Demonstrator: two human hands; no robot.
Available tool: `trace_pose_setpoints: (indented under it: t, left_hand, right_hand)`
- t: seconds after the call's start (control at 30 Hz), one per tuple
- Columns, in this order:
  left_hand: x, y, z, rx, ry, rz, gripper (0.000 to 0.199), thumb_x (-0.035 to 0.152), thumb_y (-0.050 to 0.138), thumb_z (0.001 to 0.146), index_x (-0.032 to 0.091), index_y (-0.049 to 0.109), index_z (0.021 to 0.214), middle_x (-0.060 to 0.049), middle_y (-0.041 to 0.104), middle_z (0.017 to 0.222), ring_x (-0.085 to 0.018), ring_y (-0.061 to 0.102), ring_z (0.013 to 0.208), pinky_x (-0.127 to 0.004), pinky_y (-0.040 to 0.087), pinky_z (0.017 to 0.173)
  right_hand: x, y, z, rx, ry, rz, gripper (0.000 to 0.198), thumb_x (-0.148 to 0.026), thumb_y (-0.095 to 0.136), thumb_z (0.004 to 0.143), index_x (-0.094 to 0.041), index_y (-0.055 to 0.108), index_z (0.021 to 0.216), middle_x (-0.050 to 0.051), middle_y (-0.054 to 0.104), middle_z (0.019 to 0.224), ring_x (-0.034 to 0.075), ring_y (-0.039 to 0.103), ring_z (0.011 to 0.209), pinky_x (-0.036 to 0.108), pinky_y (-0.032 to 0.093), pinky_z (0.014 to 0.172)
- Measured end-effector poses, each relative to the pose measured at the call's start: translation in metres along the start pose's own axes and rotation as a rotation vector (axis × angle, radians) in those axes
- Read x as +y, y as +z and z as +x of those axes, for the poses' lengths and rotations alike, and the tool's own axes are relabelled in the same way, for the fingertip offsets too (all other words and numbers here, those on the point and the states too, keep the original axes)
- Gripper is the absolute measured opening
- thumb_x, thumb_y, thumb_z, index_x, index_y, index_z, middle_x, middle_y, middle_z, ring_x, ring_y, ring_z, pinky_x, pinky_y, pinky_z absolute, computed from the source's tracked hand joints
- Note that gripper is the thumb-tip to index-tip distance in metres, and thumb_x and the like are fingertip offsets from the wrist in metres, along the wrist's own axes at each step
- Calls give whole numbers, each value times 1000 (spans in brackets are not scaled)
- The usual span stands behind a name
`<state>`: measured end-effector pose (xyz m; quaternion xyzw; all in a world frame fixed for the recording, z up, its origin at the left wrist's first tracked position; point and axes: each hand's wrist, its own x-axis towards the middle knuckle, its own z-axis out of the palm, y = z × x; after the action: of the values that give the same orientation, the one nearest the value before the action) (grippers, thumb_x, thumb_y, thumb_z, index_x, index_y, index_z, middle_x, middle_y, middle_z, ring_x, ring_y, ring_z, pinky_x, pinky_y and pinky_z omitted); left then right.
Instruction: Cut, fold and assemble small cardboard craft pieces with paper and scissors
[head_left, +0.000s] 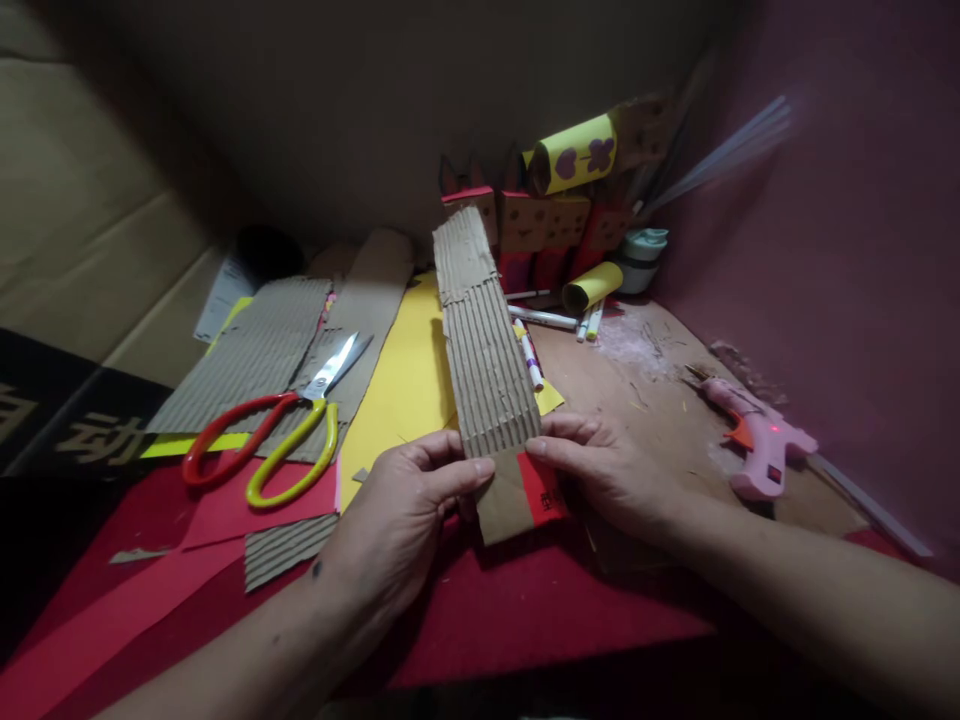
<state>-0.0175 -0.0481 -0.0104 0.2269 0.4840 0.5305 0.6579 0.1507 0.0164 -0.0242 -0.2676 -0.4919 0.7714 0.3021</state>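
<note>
Both hands grip a strip of corrugated cardboard (491, 355) at its lower end, so it stands up tilted a little to the left. My left hand (409, 515) pinches the left edge, thumb in front. On the right edge, my right hand (600, 465) pinches with its thumb in front too. Below the ribbed strip, between the hands, shows a smooth brown cardboard piece (502, 503) with a red printed patch. Whether the two are one folded piece I cannot tell. Scissors (289, 425) with one red and one yellow handle lie to the left on ribbed cardboard.
A pink glue gun (761, 435) lies at the right near clear glue sticks (724, 150). Decorated boxes (525, 220), yellow tubes (592, 288) and markers (544, 317) are at the back. Yellow paper (405, 370) and red paper (262, 500) lie left of centre. A large carton (112, 200) borders the left.
</note>
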Motion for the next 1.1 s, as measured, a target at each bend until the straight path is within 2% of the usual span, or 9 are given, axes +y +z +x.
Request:
trace_pose_setpoints:
  t: [0.2, 0.33, 0.43, 0.5, 0.6, 0.73, 0.9, 1.1]
  left_hand:
    - [0, 5, 2, -9, 14, -36, 23, 15, 75, 69, 16, 73, 93, -6, 73, 83, -15, 66, 66, -28, 55, 67]
    - [-1, 4, 3, -14, 36, 7, 20, 17, 74, 71, 15, 72, 91, -6, 73, 82, -14, 65, 63, -25, 54, 63]
    - [-2, 4, 2, -13, 44, 49, 18, 20, 74, 72, 15, 71, 88, -5, 72, 81, -14, 64, 63, -25, 54, 63]
    - [-2, 4, 1, -6, 56, 59, 20, 20, 74, 72, 15, 71, 91, -5, 72, 82, -13, 64, 63, -25, 55, 65]
    - [-2, 8, -2, 9, 80, 49, 23, 18, 73, 71, 15, 71, 94, -3, 71, 78, -10, 61, 58, -21, 53, 60]
    - [-3, 16, -6, 51, 116, 16, 19, 14, 73, 67, 15, 69, 86, 0, 68, 70, -11, 61, 56, -19, 50, 53]
    - [-8, 22, -7, 85, 206, -17, 18, 11, 74, 62, 16, 67, 78, 1, 68, 71, -9, 58, 54, -19, 49, 55]
    - [-13, 29, -7, 128, 323, -77, 19, 9, 71, 59, 15, 66, 76, 0, 69, 77, -12, 63, 63, -20, 49, 56]
  right_hand:
    - [0, 1, 3, 1, -56, -50, 16, -24, 63, 85, -23, 75, 96, -1, 66, 73, 11, 55, 58, 28, 48, 68]
    - [1, -2, 5, 31, -39, -107, 14, -26, 65, 83, -22, 74, 92, -3, 62, 66, 9, 49, 52, 25, 45, 60]
    - [2, -3, 4, 23, -32, -125, 13, -28, 67, 81, -22, 74, 91, -3, 63, 66, 10, 51, 53, 24, 45, 58]
    - [1, -1, 4, -7, -45, -117, 14, -28, 68, 80, -23, 74, 92, -2, 65, 72, 11, 57, 60, 25, 47, 63]
    - [-2, 2, 2, -51, -70, -83, 17, -28, 69, 79, -24, 74, 94, 0, 69, 80, 14, 63, 73, 29, 50, 75]
    - [-4, 3, 2, -95, -81, -9, 18, -22, 66, 80, -25, 74, 96, 0, 69, 83, 15, 65, 79, 32, 51, 81]
    - [0, 0, 5, -106, -139, -1, 26, -14, 61, 79, -26, 73, 98, -1, 69, 83, 14, 64, 78, 29, 51, 80]
    - [1, 0, 7, -120, -146, 10, 24, -14, 59, 75, -23, 73, 93, -1, 68, 81, 14, 63, 74, 29, 50, 78]
